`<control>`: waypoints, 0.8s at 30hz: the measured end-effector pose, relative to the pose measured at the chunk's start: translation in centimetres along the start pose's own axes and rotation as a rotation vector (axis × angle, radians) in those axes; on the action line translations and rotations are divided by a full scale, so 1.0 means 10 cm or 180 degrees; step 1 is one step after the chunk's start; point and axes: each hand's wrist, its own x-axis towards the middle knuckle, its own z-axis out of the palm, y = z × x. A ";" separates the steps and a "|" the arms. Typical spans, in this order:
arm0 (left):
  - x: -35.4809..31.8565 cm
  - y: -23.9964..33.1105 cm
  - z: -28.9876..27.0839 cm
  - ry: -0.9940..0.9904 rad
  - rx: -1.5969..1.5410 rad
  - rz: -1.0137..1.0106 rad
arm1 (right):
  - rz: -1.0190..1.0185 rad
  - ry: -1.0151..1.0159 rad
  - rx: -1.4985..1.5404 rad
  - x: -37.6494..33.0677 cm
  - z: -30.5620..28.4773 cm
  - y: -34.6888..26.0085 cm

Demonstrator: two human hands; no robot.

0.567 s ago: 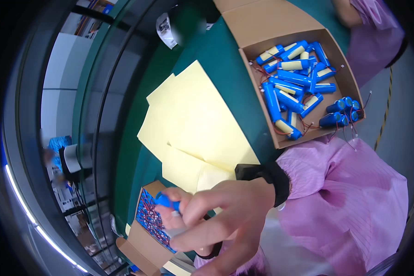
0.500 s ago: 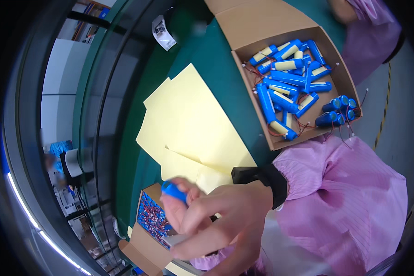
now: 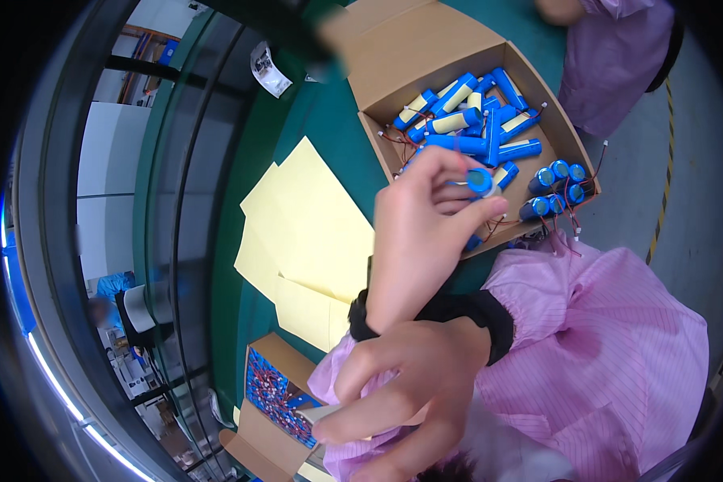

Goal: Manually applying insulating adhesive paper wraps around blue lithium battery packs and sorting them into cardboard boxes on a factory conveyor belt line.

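My left hand [image 3: 422, 217] reaches over the open cardboard box [image 3: 574, 132] at the upper right. Its fingers are wrapped round a blue cylindrical battery [image 3: 479, 181], whose round end faces up; a blurred reddish wire shows beside it. Lower down, my right hand [image 3: 414, 394] crosses in front of my left forearm, fingers curled. A pale flat strip [image 3: 320, 413] shows at its fingertips. In the large box lie several blue batteries [image 3: 454, 145] with cream strips and thin wires. A few more batteries [image 3: 554, 191] stand upright in its near right corner.
Overlapping cream sheets [image 3: 313, 217] lie on the green table [image 3: 337, 120]. A smaller cardboard box [image 3: 273, 442] holding blue parts with red wires sits at the lower left. A white curved label piece [image 3: 269, 71] lies at the back. Another person's pink sleeve [image 3: 618, 64] shows at the upper right.
My left hand has carried the battery from beside the small box, up and right, to above the large box. My right hand stays low with the pale strip. The view has shifted slightly.
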 end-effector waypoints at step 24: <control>-0.18 -0.17 -0.07 -0.0355 0.1562 0.0866 | 0.0591 0.0374 0.0696 -0.06 -0.02 -0.16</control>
